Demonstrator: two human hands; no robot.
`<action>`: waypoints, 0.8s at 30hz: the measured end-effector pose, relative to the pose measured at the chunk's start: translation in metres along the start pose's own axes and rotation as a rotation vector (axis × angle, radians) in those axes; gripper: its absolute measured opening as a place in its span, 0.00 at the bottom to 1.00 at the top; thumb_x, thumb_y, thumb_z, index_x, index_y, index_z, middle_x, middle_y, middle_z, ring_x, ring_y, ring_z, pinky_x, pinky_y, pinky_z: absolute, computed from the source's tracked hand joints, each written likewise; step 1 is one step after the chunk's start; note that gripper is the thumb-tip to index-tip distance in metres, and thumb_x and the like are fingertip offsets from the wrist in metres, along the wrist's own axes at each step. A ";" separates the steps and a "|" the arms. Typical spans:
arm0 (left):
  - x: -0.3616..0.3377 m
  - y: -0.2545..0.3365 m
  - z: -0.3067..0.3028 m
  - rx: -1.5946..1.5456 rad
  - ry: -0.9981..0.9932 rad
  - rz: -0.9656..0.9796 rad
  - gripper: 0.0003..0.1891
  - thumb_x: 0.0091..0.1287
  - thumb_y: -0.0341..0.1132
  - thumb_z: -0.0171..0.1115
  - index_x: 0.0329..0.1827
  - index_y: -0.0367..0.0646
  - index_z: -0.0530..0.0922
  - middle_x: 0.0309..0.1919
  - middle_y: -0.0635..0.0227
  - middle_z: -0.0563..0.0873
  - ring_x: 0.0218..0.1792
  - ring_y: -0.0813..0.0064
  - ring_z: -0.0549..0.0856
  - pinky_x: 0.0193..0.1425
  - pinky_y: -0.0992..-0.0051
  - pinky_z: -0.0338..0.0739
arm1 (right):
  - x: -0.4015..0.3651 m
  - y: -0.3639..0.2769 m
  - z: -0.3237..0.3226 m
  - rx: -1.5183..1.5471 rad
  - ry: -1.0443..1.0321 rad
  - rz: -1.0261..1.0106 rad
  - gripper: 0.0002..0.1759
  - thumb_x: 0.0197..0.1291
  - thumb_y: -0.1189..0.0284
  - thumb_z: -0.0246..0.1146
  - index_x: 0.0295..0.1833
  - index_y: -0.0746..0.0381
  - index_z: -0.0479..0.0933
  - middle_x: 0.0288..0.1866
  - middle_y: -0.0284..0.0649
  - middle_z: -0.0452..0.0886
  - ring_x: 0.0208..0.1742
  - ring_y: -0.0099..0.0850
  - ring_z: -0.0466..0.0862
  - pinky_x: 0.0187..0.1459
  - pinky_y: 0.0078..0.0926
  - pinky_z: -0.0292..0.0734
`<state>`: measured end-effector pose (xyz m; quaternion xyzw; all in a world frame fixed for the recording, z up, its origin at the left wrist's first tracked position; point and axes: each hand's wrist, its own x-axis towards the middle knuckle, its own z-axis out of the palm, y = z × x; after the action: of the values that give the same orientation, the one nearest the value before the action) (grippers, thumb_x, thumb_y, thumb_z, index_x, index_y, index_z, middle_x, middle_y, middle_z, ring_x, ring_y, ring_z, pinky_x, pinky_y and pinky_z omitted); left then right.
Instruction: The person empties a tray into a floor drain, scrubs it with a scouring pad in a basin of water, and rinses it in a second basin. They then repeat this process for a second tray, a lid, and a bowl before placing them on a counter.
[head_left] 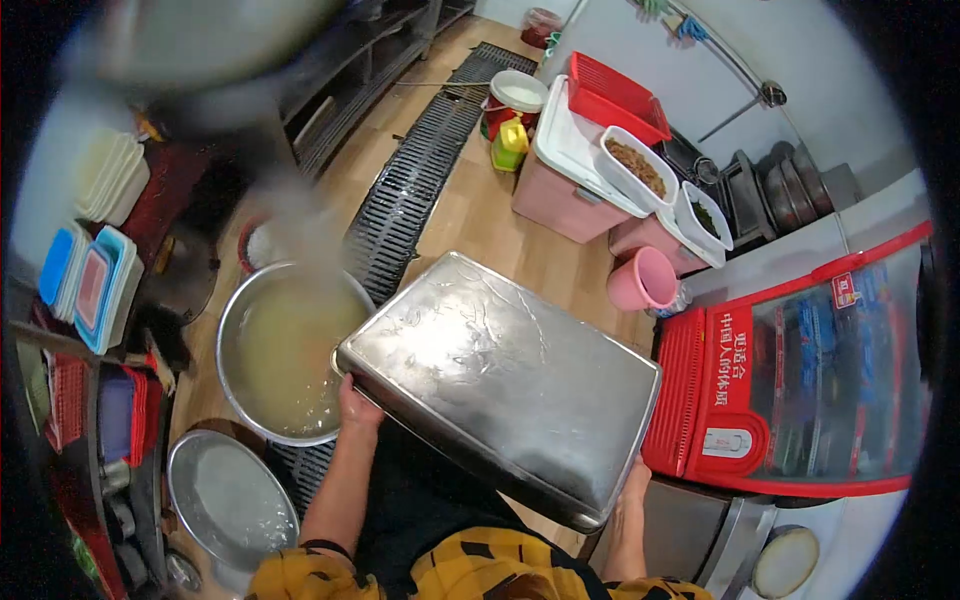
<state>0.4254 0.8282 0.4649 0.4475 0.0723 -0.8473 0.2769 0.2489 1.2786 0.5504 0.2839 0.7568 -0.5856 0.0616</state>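
A large rectangular metal pan [500, 375] is held bottom up in front of my body, its surface wet and shiny. My left hand [361, 405] grips its left end at the rim, with the fingers partly hidden under it. At the right end, my right hand [634, 488] holds the lower right edge. Just left of the pan stands a big round metal basin [232, 350] with cloudy yellowish liquid. A second metal basin [232, 495] with clear water is below it.
A black floor grate [420, 165] runs up the wooden-look floor. Pink bins [560, 195] with food trays stand upper right, beside a pink bucket [642, 280]. A red-framed display fridge [690, 400] is at right. Shelves with plastic trays [105, 285] line the left.
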 end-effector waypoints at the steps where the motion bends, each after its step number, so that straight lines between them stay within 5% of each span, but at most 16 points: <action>1: 0.011 -0.001 0.001 0.005 -0.008 -0.009 0.27 0.71 0.49 0.33 0.64 0.39 0.64 0.64 0.55 0.69 0.65 0.54 0.67 0.70 0.54 0.58 | 0.001 -0.009 0.006 0.007 0.037 0.037 0.19 0.67 0.65 0.51 0.35 0.70 0.79 0.28 0.37 0.78 0.26 0.27 0.76 0.28 0.30 0.73; 6: 0.065 -0.023 0.025 -0.010 -0.023 0.011 0.25 0.69 0.47 0.38 0.63 0.40 0.66 0.63 0.55 0.70 0.65 0.55 0.67 0.69 0.53 0.59 | 0.019 -0.076 0.046 0.021 -0.067 -0.137 0.19 0.68 0.63 0.51 0.32 0.66 0.77 0.25 0.34 0.77 0.23 0.24 0.76 0.25 0.25 0.72; 10: 0.130 -0.060 0.062 0.161 0.057 -0.223 0.26 0.68 0.50 0.43 0.62 0.40 0.67 0.61 0.54 0.71 0.63 0.54 0.69 0.65 0.50 0.64 | 0.017 -0.167 0.128 0.004 -0.037 -0.436 0.16 0.68 0.64 0.52 0.33 0.63 0.77 0.25 0.29 0.76 0.27 0.19 0.75 0.30 0.19 0.70; 12: 0.150 -0.076 0.078 0.285 0.125 -0.351 0.27 0.68 0.52 0.43 0.61 0.40 0.68 0.60 0.53 0.72 0.62 0.53 0.70 0.63 0.48 0.65 | 0.006 -0.210 0.167 -0.053 -0.117 -0.502 0.17 0.68 0.65 0.52 0.28 0.62 0.73 0.23 0.24 0.69 0.24 0.16 0.65 0.26 0.19 0.61; 14: 0.186 -0.081 0.105 0.445 0.313 -0.475 0.29 0.68 0.57 0.44 0.58 0.40 0.71 0.56 0.52 0.75 0.59 0.50 0.72 0.60 0.43 0.66 | -0.013 -0.246 0.205 -0.293 -0.101 -0.771 0.18 0.65 0.66 0.53 0.24 0.64 0.69 0.21 0.25 0.64 0.24 0.18 0.63 0.24 0.20 0.60; 17: 0.192 -0.039 0.146 0.282 -0.340 -0.476 0.35 0.64 0.63 0.47 0.61 0.41 0.66 0.66 0.50 0.63 0.66 0.51 0.64 0.63 0.41 0.61 | -0.026 -0.276 0.253 -0.444 -0.313 -1.061 0.12 0.59 0.72 0.57 0.25 0.65 0.72 0.19 0.35 0.69 0.21 0.28 0.71 0.23 0.25 0.65; 19: 0.174 -0.001 0.192 0.199 -0.328 -0.423 0.35 0.64 0.63 0.47 0.63 0.42 0.65 0.66 0.52 0.64 0.65 0.50 0.65 0.64 0.40 0.58 | -0.015 -0.293 0.287 -0.541 -0.504 -1.329 0.07 0.53 0.74 0.61 0.25 0.64 0.73 0.20 0.41 0.72 0.20 0.36 0.74 0.22 0.29 0.68; 20: 0.168 0.014 0.219 0.249 -0.350 -0.402 0.36 0.64 0.64 0.45 0.63 0.43 0.68 0.59 0.54 0.73 0.63 0.48 0.67 0.64 0.38 0.57 | -0.003 -0.298 0.302 -0.549 -0.604 -1.511 0.06 0.50 0.75 0.63 0.25 0.64 0.73 0.21 0.42 0.73 0.19 0.39 0.74 0.22 0.31 0.68; 21: 0.137 0.021 0.263 0.393 -0.296 -0.210 0.40 0.62 0.68 0.43 0.65 0.43 0.66 0.60 0.55 0.73 0.62 0.52 0.70 0.64 0.45 0.61 | 0.007 -0.304 0.312 -0.670 -0.684 -1.573 0.11 0.47 0.70 0.67 0.24 0.62 0.71 0.20 0.39 0.70 0.19 0.35 0.72 0.20 0.30 0.66; 23: 0.116 0.035 0.304 0.029 -0.327 -0.489 0.39 0.61 0.68 0.45 0.61 0.41 0.71 0.54 0.55 0.77 0.54 0.58 0.77 0.59 0.61 0.71 | 0.026 -0.311 0.332 -0.697 -0.792 -1.667 0.12 0.46 0.69 0.67 0.23 0.61 0.70 0.18 0.38 0.68 0.18 0.34 0.71 0.19 0.29 0.63; 24: 0.115 0.031 0.313 0.654 -0.290 -0.236 0.38 0.61 0.67 0.47 0.58 0.39 0.73 0.51 0.56 0.80 0.49 0.59 0.81 0.56 0.66 0.74 | 0.034 -0.314 0.344 -0.713 -0.884 -1.767 0.13 0.44 0.68 0.68 0.22 0.61 0.70 0.17 0.38 0.66 0.17 0.33 0.70 0.18 0.29 0.60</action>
<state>0.1657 0.6404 0.5615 0.3761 -0.1911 -0.9063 0.0269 -0.0190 0.9264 0.6975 -0.6430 0.7335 -0.2171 -0.0369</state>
